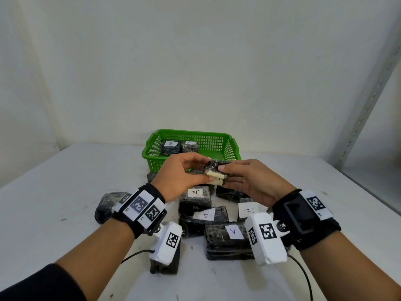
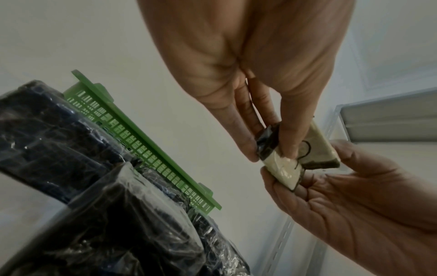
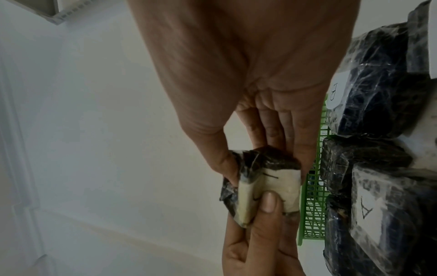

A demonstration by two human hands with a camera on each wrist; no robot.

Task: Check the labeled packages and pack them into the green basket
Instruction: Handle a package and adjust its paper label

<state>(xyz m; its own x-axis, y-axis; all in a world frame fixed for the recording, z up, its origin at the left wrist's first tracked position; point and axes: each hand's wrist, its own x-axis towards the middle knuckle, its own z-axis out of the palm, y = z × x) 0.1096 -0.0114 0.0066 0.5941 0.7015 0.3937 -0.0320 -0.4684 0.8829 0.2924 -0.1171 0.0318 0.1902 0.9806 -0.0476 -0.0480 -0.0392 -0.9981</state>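
Note:
Both hands hold one small black plastic-wrapped package (image 1: 217, 168) in the air, just in front of the green basket (image 1: 213, 144). My left hand (image 1: 202, 170) pinches its left end, with the thumb pressing on the white label (image 2: 283, 169). My right hand (image 1: 225, 175) grips the right end between thumb and fingers (image 3: 299, 149). The label (image 3: 267, 180) is creased and its black letter is partly covered, so I cannot read it. Inside the basket stand two packages, one labeled B (image 1: 171, 145) and one labeled A (image 1: 190, 144).
Several more black wrapped packages lie on the white table (image 1: 65, 192) below my hands, most showing A labels (image 1: 196, 193) (image 1: 234, 231). One dark package (image 1: 108, 206) lies behind my left wrist. A metal shelf upright (image 1: 366, 105) stands at the right.

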